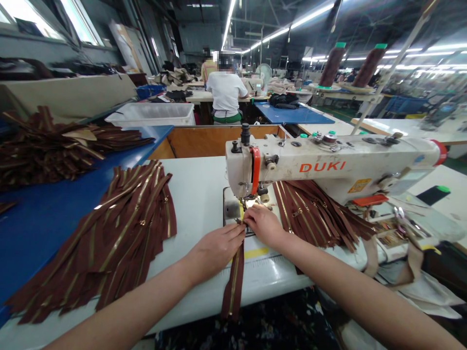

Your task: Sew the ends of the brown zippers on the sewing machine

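Note:
A brown zipper (233, 284) with gold teeth hangs over the table's front edge, its upper end at the needle area of the white sewing machine (284, 165). My left hand (219, 248) is closed on that upper end, fingers together on the tape. Close beside it, my right hand (264, 223) pinches the same end just below the presser foot; its fingertips are partly hidden. A spread pile of brown zippers (134, 228) lies to the left of my hands. Behind my right hand, under the machine arm, rests another bunch of zippers (310, 209).
More zippers (54, 150) are heaped on a blue table (40, 214) at far left. A white bin (153, 114) stands beyond. Small tools lie in a tray (401, 236) on the right. Two thread cones (332, 65) stand above. A person in white (226, 92) sits ahead.

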`<action>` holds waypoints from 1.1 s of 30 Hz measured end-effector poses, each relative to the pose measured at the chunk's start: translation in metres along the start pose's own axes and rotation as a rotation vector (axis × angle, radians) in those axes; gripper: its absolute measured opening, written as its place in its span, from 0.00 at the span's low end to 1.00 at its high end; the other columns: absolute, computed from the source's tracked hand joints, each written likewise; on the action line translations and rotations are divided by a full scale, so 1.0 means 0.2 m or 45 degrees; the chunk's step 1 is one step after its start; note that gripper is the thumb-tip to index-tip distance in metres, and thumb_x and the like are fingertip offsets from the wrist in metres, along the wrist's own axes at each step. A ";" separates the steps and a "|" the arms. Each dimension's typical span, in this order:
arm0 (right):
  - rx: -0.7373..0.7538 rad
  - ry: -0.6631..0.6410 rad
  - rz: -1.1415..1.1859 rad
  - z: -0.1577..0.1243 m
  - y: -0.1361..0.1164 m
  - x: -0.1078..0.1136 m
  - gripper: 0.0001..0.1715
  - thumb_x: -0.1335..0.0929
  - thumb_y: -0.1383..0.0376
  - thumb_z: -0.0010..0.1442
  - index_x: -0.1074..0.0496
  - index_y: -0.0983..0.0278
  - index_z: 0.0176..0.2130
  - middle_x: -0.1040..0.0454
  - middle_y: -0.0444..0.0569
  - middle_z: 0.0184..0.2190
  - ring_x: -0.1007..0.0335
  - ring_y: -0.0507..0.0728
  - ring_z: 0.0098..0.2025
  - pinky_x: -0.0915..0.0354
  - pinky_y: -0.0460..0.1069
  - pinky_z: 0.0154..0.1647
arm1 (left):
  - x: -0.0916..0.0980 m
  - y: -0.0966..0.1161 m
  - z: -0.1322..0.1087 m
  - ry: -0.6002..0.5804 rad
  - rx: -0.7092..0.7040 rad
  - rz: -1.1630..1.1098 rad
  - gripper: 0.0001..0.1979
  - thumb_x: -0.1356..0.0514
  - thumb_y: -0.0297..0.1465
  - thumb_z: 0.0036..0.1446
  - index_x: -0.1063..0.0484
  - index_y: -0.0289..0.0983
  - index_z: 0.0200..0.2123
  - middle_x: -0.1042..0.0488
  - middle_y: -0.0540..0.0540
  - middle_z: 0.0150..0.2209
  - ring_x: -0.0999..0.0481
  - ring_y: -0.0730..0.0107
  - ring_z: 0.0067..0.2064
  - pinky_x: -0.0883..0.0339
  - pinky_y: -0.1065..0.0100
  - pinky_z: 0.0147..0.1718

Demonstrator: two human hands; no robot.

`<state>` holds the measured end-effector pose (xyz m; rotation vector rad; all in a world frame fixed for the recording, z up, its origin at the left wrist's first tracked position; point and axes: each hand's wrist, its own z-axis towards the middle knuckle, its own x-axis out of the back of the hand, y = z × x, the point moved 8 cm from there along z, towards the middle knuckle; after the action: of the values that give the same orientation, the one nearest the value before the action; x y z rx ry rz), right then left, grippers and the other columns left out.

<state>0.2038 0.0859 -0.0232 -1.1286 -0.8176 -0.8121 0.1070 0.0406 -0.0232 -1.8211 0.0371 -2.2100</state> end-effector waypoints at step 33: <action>0.547 0.017 -0.206 -0.22 -0.15 0.07 0.10 0.37 0.70 0.64 0.27 0.68 0.33 0.30 0.51 0.30 0.38 0.57 0.35 0.37 0.50 0.38 | -0.04 -0.03 0.07 0.087 0.243 0.039 0.19 0.58 0.24 0.66 0.31 0.25 0.50 0.28 0.34 0.53 0.32 0.61 0.57 0.35 0.61 0.54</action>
<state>0.1915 0.0354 -0.0073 -0.6818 -1.0241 -0.7304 0.1216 0.0501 -0.0277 -1.6329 -0.1270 -2.1720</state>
